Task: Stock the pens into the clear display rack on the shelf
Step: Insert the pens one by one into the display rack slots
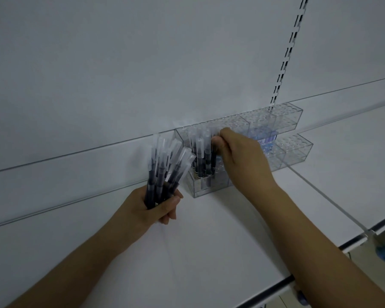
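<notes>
White shelf (pixel 209 241) spans scene, white back panel (pixel 142 63) behind, slotted upright (pixel 287 52) far right. Clear display rack (pixel 293 150) sits far on shelf against panel, two stepped tiers of holes running left to right. Right hand (pixel 240 158) over rack's left part, fingers curled, pinching pen cap at rack top. Left hand (pixel 151 207) just left of rack, fingers wrapped round bundle of pens (pixel 165 170), caps fanned upward. Several pens (pixel 203 156) stand upright in rack's left end, near tier.
</notes>
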The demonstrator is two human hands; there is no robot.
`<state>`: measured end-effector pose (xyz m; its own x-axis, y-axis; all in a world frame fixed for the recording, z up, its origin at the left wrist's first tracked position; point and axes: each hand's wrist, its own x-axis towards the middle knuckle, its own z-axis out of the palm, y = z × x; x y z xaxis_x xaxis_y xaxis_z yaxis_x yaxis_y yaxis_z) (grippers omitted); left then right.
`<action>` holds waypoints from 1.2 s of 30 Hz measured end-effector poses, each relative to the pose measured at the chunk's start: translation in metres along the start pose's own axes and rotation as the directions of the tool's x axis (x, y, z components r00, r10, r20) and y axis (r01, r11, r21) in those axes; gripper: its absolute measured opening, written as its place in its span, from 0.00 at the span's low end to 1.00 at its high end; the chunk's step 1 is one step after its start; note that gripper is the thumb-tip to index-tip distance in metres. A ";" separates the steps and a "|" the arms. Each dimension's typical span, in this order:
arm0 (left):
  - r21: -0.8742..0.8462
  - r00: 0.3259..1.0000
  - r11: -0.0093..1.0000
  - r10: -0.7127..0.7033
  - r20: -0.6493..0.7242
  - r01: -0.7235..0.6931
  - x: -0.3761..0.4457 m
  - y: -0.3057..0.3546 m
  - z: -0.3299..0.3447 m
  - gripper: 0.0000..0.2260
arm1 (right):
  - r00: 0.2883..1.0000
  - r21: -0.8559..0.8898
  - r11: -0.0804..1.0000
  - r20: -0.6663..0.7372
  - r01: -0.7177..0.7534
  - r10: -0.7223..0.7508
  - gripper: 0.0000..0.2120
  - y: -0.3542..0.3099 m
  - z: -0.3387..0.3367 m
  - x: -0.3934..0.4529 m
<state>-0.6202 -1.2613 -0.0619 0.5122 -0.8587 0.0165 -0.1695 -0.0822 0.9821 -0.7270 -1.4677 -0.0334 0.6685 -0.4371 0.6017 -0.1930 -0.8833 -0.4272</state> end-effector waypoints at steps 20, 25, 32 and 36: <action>0.031 1.000 1.000 0.003 -0.009 -0.002 -0.001 0.003 0.002 0.09 | 0.924 0.085 0.925 -0.135 0.371 -0.358 0.20 -0.032 0.012 -0.027; 0.030 1.000 1.000 0.009 -0.009 -0.009 -0.001 0.002 0.002 0.10 | 0.974 0.349 0.915 -0.166 0.204 -0.153 0.13 -0.034 -0.001 -0.027; 0.008 0.998 1.000 0.002 -0.057 -0.001 0.002 -0.003 0.001 0.17 | 0.845 0.698 0.706 -0.445 0.119 0.297 0.11 -0.011 -0.030 -0.017; -0.044 0.999 0.999 0.004 -0.050 -0.006 0.004 -0.007 0.000 0.15 | 0.857 0.618 0.786 -0.419 0.027 0.300 0.09 -0.003 -0.027 -0.014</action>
<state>-0.6167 -1.2642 -0.0684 0.5532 -0.8325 0.0299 -0.1356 -0.0546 0.9893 -0.7552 -1.4634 -0.0225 0.2146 -0.7103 0.6703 0.3104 -0.6011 -0.7364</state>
